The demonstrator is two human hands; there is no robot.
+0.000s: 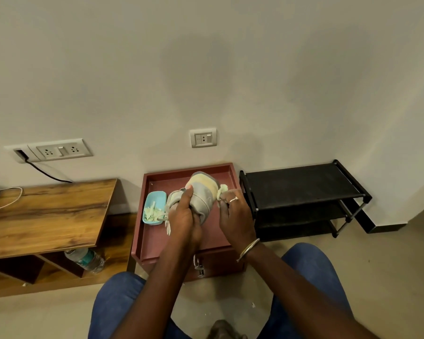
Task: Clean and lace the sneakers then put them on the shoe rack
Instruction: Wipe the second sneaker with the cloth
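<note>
A home room: plain wall with power sockets [62, 150], wooden desk [47, 214], black shoe rack [304, 192], tiled floor [389, 265].

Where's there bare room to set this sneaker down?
The shoe rack top shelf is bare, and so is the tray strip in front of the hands. Crowded: the tray's left side, between the blue container and the sneaker.

- I see a grey sneaker [202, 192] with a pale yellow sole on a maroon tray-top cabinet [154, 237].
- At its nine o'clock, a light blue box [149, 204].
- At three o'clock, a black shoe rack [301, 184].
- My jeans [118, 297] are blue.
- The desk [47, 214] shows brown woodgrain.
</note>
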